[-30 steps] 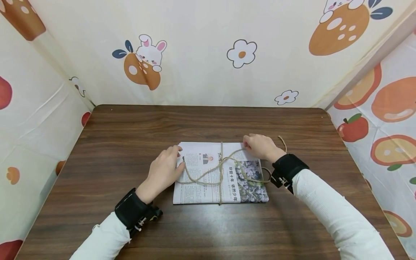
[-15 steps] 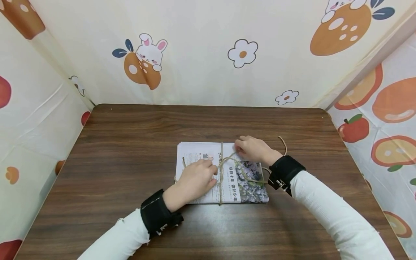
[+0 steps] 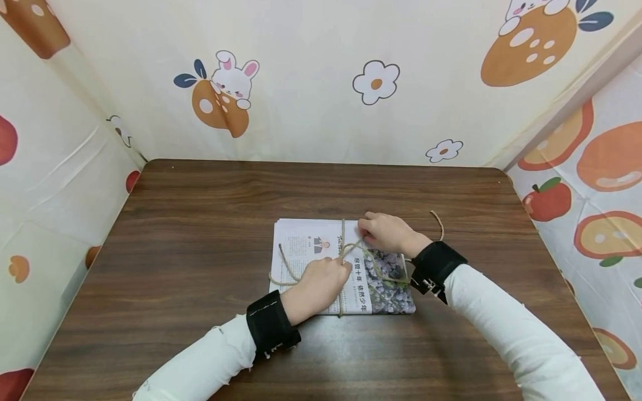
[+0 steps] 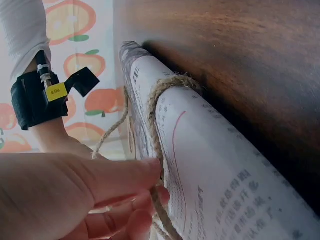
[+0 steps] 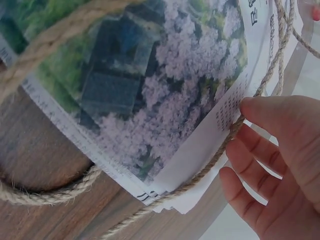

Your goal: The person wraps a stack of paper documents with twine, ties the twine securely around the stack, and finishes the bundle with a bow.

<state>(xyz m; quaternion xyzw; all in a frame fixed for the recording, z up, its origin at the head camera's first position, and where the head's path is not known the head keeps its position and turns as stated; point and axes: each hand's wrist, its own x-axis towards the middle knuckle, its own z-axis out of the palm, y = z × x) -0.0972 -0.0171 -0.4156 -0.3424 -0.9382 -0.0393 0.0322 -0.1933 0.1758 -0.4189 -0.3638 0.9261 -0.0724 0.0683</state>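
White sleeves (image 3: 200,356): pulled down both forearms; a black cuff (image 3: 272,326) is strapped round each wrist (a yellow tag (image 4: 56,92) is shown on the right one).
Left hand (image 3: 320,281): held over the middle of the paper; twine (image 4: 153,115) is pinched between the thumb and fingers.
Newspapers (image 3: 296,242): laid flat on the bench (image 3: 210,223) as a folded stack, crossed both ways by the twine, with lilac blossom printed at the right.
Right hand (image 3: 390,231): placed near the stack's far edge; a strand is clamped between the thumb and fingers.
Twine ends: one is seen over the paper's left part, the other beyond the right wrist.
Wall covering (image 3: 301,111): printed with a rabbit and flowers, set behind the bench.
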